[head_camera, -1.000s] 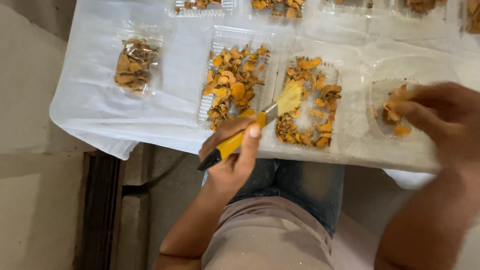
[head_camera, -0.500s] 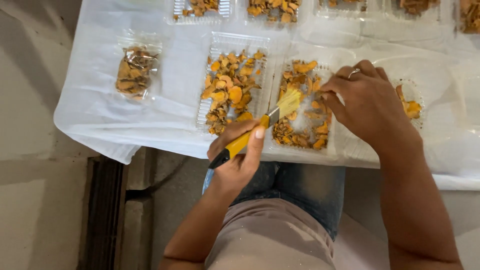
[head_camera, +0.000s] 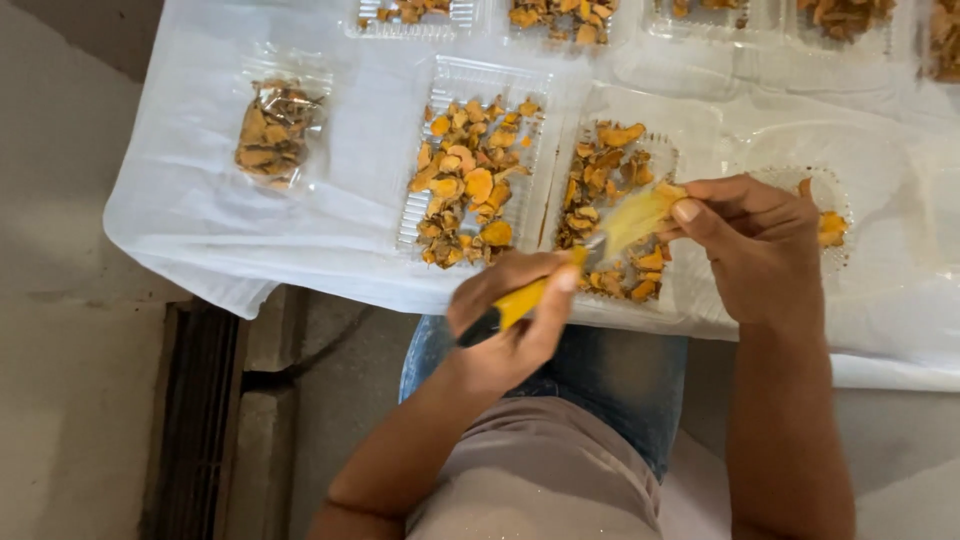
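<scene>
Centrally, the fingers (head_camera: 560, 285) of the left hand (head_camera: 505, 320) are curled tight around the yellow handle of a small brush (head_camera: 570, 268), whose pale bristles point up and to the right. The right hand (head_camera: 765, 245) meets those bristles: its thumb and forefinger pinch a single orange dried slice (head_camera: 668, 192), held against the bristle tips, with the remaining fingers folded loosely behind. Both hands work just above the middle clear tray (head_camera: 668, 150), a ribbed plastic container partly filled with orange-brown dried slices.

Left of it, a second clear tray (head_camera: 490, 75) holds a denser, more evenly spread layer of similar slices. Right of the right hand, a round clear dish (head_camera: 840, 170) contains only a few pieces, largely hidden by the knuckles. Farther left lies a small sealed clear packet (head_camera: 272, 130) of darker slices. A row of further trays (head_camera: 415, 22) runs along the upper edge of the view, all cut off by the frame.

All containers rest on a white plastic sheet (head_camera: 200, 220) covering the table, which overhangs the near edge above the person's lap.

As to progress, one slice is under the brush; judging by the contents, many slices in the middle tray await handling, and which trays are finished cannot be told.
</scene>
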